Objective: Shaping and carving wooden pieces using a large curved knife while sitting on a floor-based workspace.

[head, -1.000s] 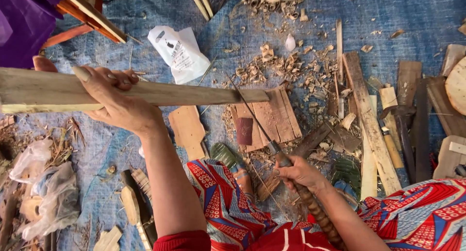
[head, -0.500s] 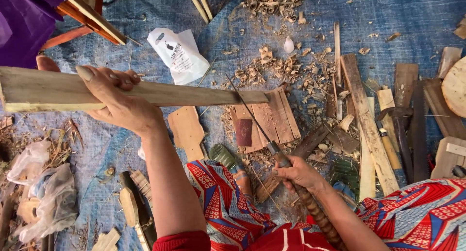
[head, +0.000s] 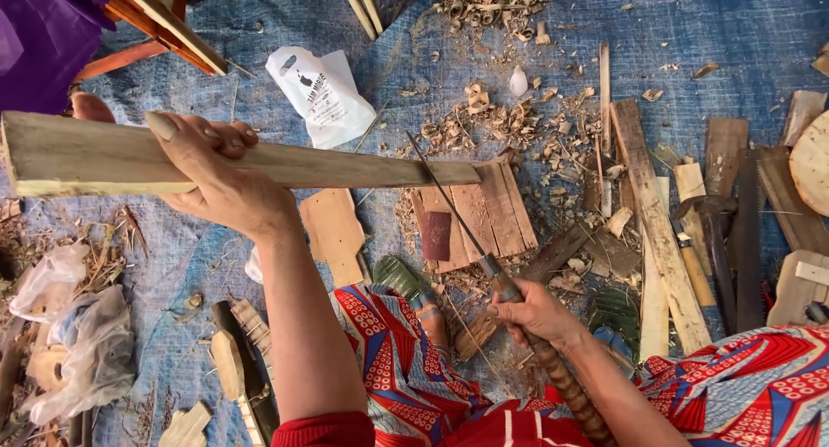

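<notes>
1. Left hand (head: 220,183) grip clamped around long wooden plank (head: 259,162), held level above blue tarp (head: 734,24).
2. Right hand (head: 535,313) grip closed on knife (head: 466,231) handle, blade tip touching plank's right end.
3. Judgement: steady the plank and cut away from the body.
4. Only container: white plastic bag (head: 321,93) beyond left hand; contents hidden.

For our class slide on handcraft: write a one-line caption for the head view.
Left hand steadies a wooden plank while right hand holds a knife.
</notes>
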